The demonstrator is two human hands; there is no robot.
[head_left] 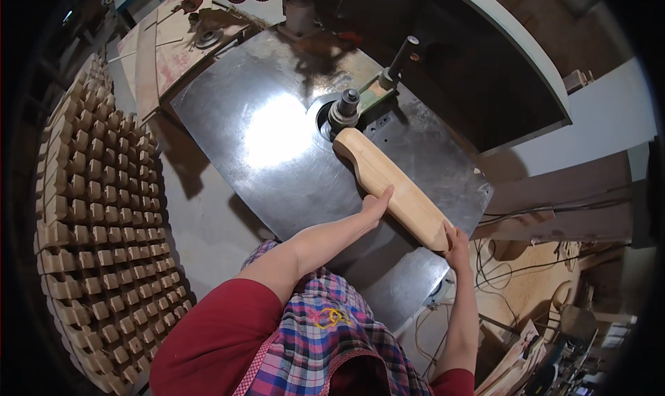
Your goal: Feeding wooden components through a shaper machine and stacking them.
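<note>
A long, pale wooden piece (396, 178) with rounded edges and a curved notch lies aslant on the metal machine table (228, 139). Its far end is right beside the upright cutter spindle (344, 110); whether they touch I cannot tell. My left hand (377, 206) grips the piece's near edge around its middle, a digit lying over the top face. At the near right end, my right hand (456, 246) holds the piece, fingers against its end. The undersides of both grips are hidden.
Behind the spindle stands a green bracket (377, 94) with a dark upright handle (403, 58). A tall stack of shaped wooden blocks (104, 236) rises at the left. Loose cables (495, 271) hang by the table's right side. A wooden side table (166, 56) is at the far left.
</note>
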